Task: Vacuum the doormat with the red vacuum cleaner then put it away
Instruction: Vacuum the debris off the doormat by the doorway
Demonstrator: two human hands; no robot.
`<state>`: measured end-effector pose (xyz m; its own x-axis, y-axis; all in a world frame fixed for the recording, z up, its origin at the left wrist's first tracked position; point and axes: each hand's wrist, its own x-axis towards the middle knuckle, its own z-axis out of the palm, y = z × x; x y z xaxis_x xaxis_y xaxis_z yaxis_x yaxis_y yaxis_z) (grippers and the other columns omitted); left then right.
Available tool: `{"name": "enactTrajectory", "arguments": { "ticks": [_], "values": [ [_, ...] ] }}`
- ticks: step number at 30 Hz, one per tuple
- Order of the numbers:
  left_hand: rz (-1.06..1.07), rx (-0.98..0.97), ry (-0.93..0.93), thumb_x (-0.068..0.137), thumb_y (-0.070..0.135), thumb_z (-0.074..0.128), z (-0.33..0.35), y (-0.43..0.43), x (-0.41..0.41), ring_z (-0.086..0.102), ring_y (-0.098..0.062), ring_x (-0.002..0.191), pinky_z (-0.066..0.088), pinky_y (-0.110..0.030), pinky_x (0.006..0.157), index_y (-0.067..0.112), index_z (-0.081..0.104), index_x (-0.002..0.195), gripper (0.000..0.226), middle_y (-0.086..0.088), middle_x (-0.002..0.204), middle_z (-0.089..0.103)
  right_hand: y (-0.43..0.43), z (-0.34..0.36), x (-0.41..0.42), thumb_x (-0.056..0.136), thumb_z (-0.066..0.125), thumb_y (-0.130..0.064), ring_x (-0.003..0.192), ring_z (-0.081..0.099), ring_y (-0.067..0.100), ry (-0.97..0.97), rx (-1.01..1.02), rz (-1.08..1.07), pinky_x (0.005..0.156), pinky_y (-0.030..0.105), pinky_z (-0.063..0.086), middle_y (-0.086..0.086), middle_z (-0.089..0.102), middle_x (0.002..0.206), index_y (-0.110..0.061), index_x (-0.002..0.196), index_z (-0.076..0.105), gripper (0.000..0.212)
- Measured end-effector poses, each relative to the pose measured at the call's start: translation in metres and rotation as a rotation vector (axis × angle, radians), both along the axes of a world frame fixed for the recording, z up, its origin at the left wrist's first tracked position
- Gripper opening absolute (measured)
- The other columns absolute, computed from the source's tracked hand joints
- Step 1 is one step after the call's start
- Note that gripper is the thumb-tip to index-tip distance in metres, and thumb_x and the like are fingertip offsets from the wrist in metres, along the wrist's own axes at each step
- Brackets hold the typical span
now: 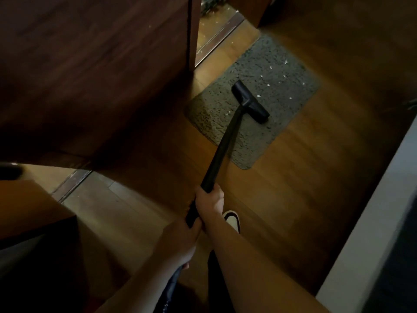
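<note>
A grey shaggy doormat [270, 71] lies on the wooden floor ahead, dotted with small white scraps. The vacuum's black floor nozzle [250, 102] rests on the mat's middle, at the end of a long black wand [222, 150]. My right hand [209, 199] grips the wand higher up. My left hand [180, 242] holds its lower end, where a dark hose hangs below it. The red body of the vacuum is out of view.
A dark wooden door [94, 71] stands open on the left, with a threshold track [216, 39] and more white scraps beyond it. A white ledge [372, 222] runs along the right. My slippered foot [232, 220] is below the wand.
</note>
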<state>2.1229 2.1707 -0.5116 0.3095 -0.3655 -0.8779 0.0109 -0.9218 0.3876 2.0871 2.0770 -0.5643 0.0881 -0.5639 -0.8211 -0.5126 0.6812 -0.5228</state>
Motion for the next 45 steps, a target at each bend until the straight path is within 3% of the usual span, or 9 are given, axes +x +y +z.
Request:
{"name": "enactTrajectory", "arguments": {
  "ticks": [6,13,21,30,33,38,42,45],
  "values": [
    [0.160,-0.050,0.136,0.103,0.040,0.041,0.000,-0.071,-0.010,0.042,-0.014,0.029,0.038,-0.027,0.038,0.011,0.055,0.079,0.040,0.001,0.048,0.049,-0.074,-0.002,-0.010,0.096,0.062,-0.014,0.050,0.066,0.016,-0.023,0.019,0.003,0.049,0.029,0.055,0.013,0.067,0.080,-0.012,0.114,0.052,0.021],
    [0.209,-0.066,0.137,0.101,0.036,0.046,-0.009,-0.130,-0.019,0.039,-0.010,0.033,0.035,-0.028,0.046,0.014,0.055,0.070,0.039,0.004,0.047,0.046,-0.133,-0.008,-0.017,0.096,0.061,-0.012,0.046,0.064,0.016,-0.008,0.043,-0.018,0.044,0.027,0.052,0.014,0.064,0.074,-0.008,0.119,0.050,0.025],
    [0.190,-0.039,0.134,0.100,0.038,0.044,-0.016,-0.152,-0.024,0.040,-0.014,0.041,0.037,-0.032,0.051,0.015,0.058,0.079,0.034,0.000,0.056,0.048,-0.155,-0.016,-0.021,0.096,0.062,-0.013,0.051,0.066,0.019,-0.011,0.034,-0.017,0.049,0.030,0.055,0.016,0.065,0.082,-0.010,0.114,0.051,0.021],
    [0.210,-0.091,0.169,0.102,0.032,0.046,-0.007,-0.101,-0.028,0.036,-0.012,0.035,0.031,-0.028,0.045,0.012,0.053,0.067,0.040,0.000,0.050,0.044,-0.105,-0.008,-0.027,0.095,0.062,-0.013,0.051,0.067,0.020,0.017,0.019,-0.007,0.052,0.035,0.059,0.014,0.065,0.080,-0.012,0.113,0.049,0.023],
    [0.255,-0.072,0.198,0.103,0.032,0.044,0.004,-0.069,-0.030,0.037,-0.010,0.030,0.031,-0.022,0.038,0.011,0.053,0.068,0.042,0.005,0.042,0.045,-0.070,-0.002,-0.029,0.095,0.062,-0.016,0.054,0.068,0.021,0.033,0.035,0.005,0.055,0.038,0.061,0.018,0.069,0.088,-0.015,0.112,0.048,0.022],
    [0.165,-0.023,0.152,0.103,0.046,0.040,0.007,-0.003,-0.023,0.042,-0.015,0.031,0.036,-0.024,0.036,0.005,0.060,0.086,0.049,-0.001,0.048,0.049,-0.006,0.003,-0.026,0.091,0.064,-0.024,0.079,0.072,0.029,0.106,0.006,0.084,0.066,0.043,0.063,0.015,0.068,0.099,-0.017,0.112,0.051,0.026],
    [0.073,-0.054,0.036,0.104,0.039,0.041,0.005,0.033,-0.009,0.039,-0.009,0.029,0.034,-0.021,0.035,0.007,0.056,0.081,0.042,-0.001,0.051,0.048,0.034,0.007,-0.011,0.091,0.063,-0.020,0.076,0.071,0.029,0.083,0.026,0.048,0.064,0.040,0.062,0.016,0.067,0.101,-0.018,0.114,0.051,0.026],
    [0.138,-0.049,-0.014,0.100,0.039,0.050,-0.003,0.058,-0.002,0.042,-0.014,0.035,0.039,-0.029,0.042,0.007,0.053,0.081,0.037,0.000,0.050,0.048,0.057,0.011,-0.001,0.091,0.063,-0.018,0.068,0.069,0.026,0.060,0.037,0.018,0.058,0.036,0.060,0.018,0.067,0.100,-0.016,0.113,0.051,0.025]
  ]
}}
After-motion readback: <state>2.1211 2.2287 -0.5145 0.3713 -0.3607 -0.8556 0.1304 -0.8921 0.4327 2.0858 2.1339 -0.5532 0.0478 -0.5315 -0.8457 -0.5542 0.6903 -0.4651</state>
